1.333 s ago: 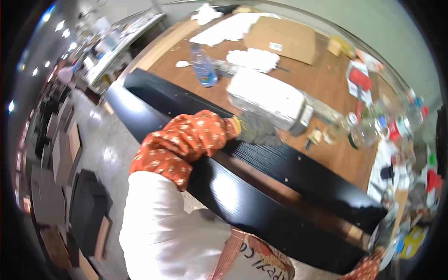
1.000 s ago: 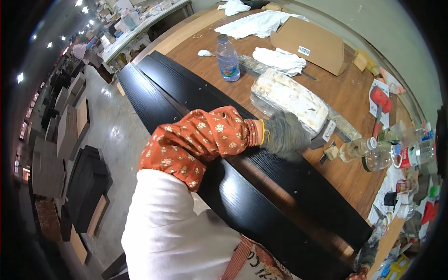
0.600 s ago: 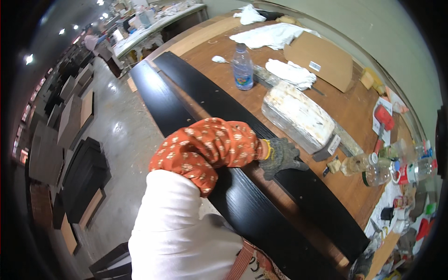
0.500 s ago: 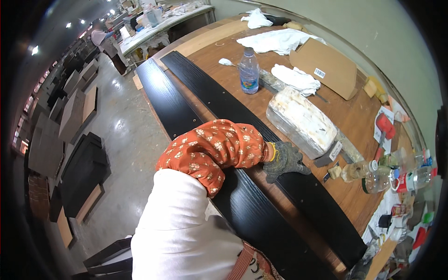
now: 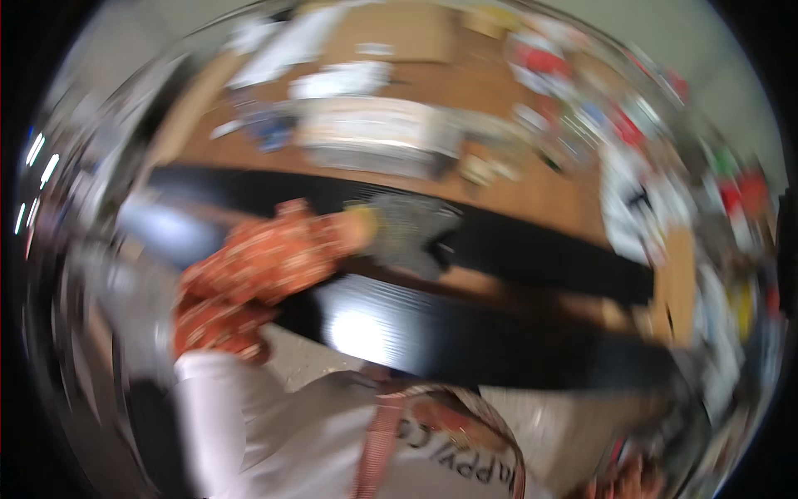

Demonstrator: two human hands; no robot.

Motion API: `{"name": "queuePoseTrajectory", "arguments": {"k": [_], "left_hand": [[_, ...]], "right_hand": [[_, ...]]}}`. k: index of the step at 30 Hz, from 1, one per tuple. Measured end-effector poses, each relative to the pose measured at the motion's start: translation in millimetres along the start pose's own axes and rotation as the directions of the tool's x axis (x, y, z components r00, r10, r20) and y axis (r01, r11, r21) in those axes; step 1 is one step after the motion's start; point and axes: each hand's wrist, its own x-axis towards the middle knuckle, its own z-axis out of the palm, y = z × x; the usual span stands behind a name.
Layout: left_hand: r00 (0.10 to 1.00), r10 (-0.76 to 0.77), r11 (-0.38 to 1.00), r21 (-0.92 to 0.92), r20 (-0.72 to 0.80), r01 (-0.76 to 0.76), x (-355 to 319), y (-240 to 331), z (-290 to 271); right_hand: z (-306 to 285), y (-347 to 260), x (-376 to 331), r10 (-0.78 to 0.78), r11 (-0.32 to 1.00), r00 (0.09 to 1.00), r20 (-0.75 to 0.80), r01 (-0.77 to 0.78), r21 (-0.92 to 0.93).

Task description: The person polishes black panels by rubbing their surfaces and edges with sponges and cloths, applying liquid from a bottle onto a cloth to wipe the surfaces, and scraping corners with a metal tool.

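The whole picture is smeared by motion. My left hand point(image 5: 406, 234), in a grey glove with an orange flowered sleeve, lies on the far one of two long black planks point(image 5: 540, 259). The near plank point(image 5: 465, 334) runs alongside it, glossy, with a strip of brown wood showing between them. Whether the fingers grip the plank or lie flat is lost in the blur. My right hand is out of view; only a scrap of orange sleeve point(image 5: 628, 486) shows at the bottom edge.
Beyond the planks, on the brown wooden table point(image 5: 532, 190), lie a long pale wrapped package point(image 5: 374, 133), a blurred bottle point(image 5: 270, 133), white cloths point(image 5: 341, 81) and a cardboard sheet point(image 5: 399, 29). Small colourful bottles and clutter point(image 5: 657, 125) crowd the right end.
The view has swung sharply, so the planks now lie across the picture instead of diagonally. My gloved left hand has stayed on the black plank throughout.
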Motion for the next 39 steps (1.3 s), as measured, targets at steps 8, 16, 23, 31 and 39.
{"name": "queuePoseTrajectory", "arguments": {"k": [8,16,23,31,39], "left_hand": [[0.887,0.349,0.863,0.471,-0.301,-0.180,31.5,156.0,107.5],[0.977,0.104,0.911,0.413,-0.188,-0.018,16.4,154.2,107.2],[0.979,0.003,0.909,0.409,-0.202,0.082,68.6,216.1,109.4],[0.938,0.109,0.934,0.357,-0.328,0.017,115.6,228.0,134.2],[0.950,0.022,0.918,0.383,-0.312,0.105,116.1,243.2,129.8]], "right_hand": [[-90.2,147.0,-164.6,0.435,0.856,0.897,-0.081,-0.440,-0.270],[-164.7,322.1,-325.8,0.807,0.587,0.443,-0.390,-0.672,0.452],[-173.1,319.4,-358.3,0.356,0.541,0.794,-0.493,-0.605,-0.584],[-103.9,306.5,-298.6,0.365,0.865,0.845,-0.391,-0.463,-0.195],[-188.4,411.3,-406.6,0.814,0.436,0.275,-0.512,-0.871,0.226]]}}
